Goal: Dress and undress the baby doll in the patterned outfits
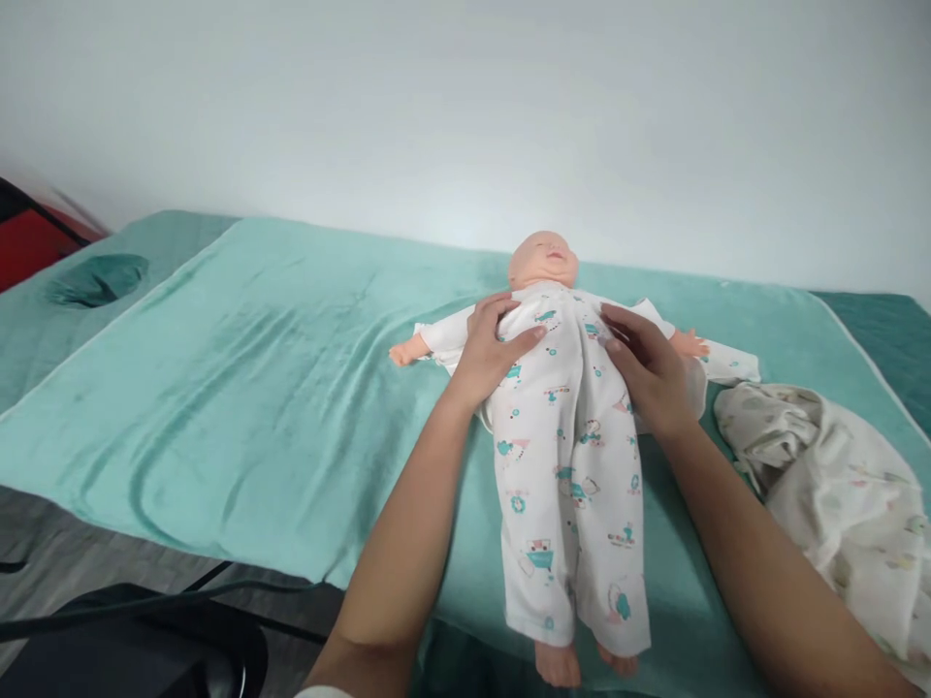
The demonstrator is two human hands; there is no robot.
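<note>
A baby doll [545,260] lies on its back, head toward the wall and bare feet toward me. White trousers [567,475] printed with small teal and pink pictures cover its legs and reach up over its chest. My left hand [496,349] rests on the upper trousers at one side of the doll, thumb spread across the front. On the opposite side my right hand [647,368] touches the cloth, fingers bent and thumb apart from them. The doll's arms stretch outward in white sleeves. Beneath it, a patterned white sleeve [731,363] sticks out past one doll hand.
A teal sheet [276,388] with creases covers the bed against a white wall [436,116]. Crumpled patterned white cloth [844,485] lies at the right. A face hole [98,279] is at the bed's left end. Dark chair-like furniture [131,640] stands at lower left.
</note>
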